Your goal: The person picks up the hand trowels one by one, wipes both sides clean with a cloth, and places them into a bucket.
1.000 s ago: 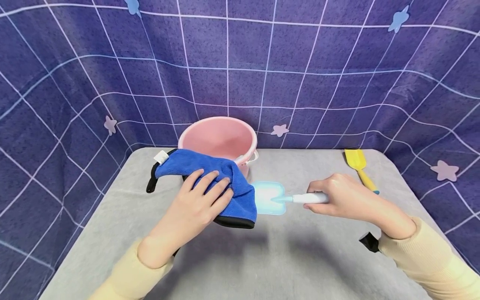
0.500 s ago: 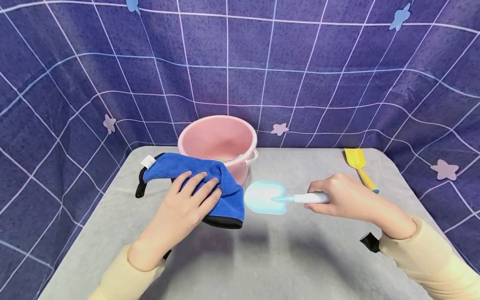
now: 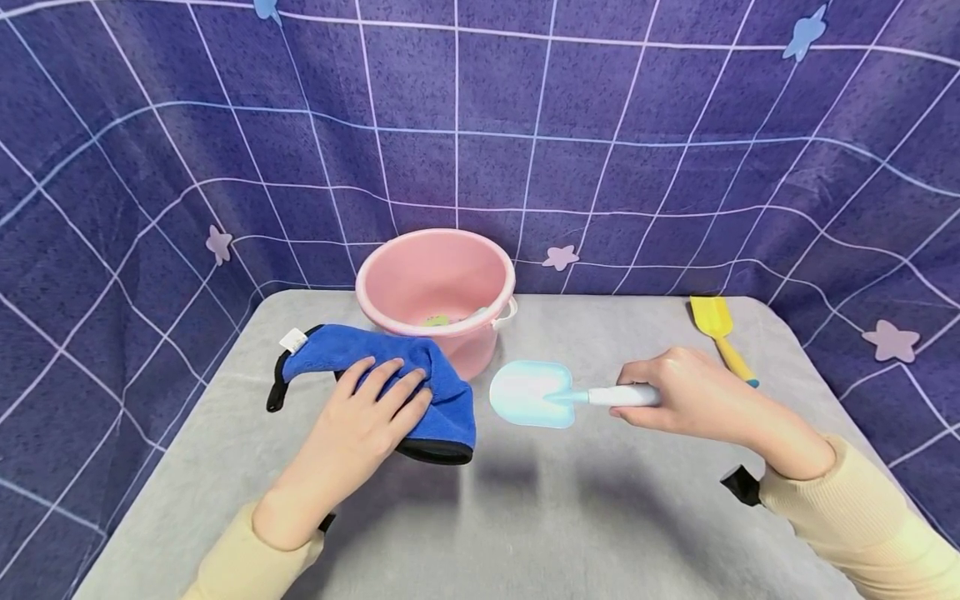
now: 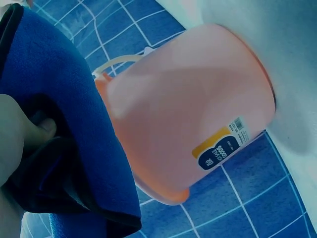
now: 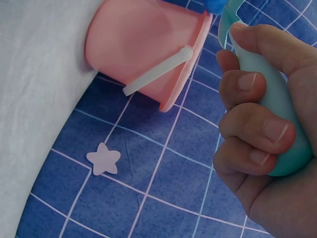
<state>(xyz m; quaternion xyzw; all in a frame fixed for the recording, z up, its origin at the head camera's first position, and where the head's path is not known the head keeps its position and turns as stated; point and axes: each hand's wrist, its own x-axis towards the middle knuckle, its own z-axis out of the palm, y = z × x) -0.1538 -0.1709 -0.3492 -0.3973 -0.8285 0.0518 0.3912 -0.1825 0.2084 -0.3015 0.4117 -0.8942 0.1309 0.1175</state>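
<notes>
**A:** What are the hands doing at this moment?

**B:** The person's left hand [image 3: 365,421] is gripping a folded blue microfibre cloth with black edging [image 3: 390,367]. The fingers are lying over the top, and the left wrist view is showing the thumb tucked underneath, so the cloth is being pinched. The cloth is sitting at the left of the grey padded table [image 3: 525,517], just in front of a round pink plastic bucket [image 3: 437,287].

**A:** And the other hand?

**B:** The right hand [image 3: 693,392] is curling all its fingers round the white handle of a pale blue plastic toy shovel [image 3: 536,394]. It is holding the blade flat, pointing left towards the cloth. Cloth and blade are lying close together but apart, with a strip of table showing between them.

**A:** Which step does that look like?

**B:** I am judging it as a pause in wiping the shovel, with the cloth off the blade. Next, the cloth would need bringing right onto the blade while the right hand is keeping the handle steady.

**A:** Anything else nearby?

**B:** A yellow plastic toy shovel [image 3: 720,333] is lying at the far right of the table, well apart from both hands. Something small is lying inside the bucket, too small to identify.
</notes>
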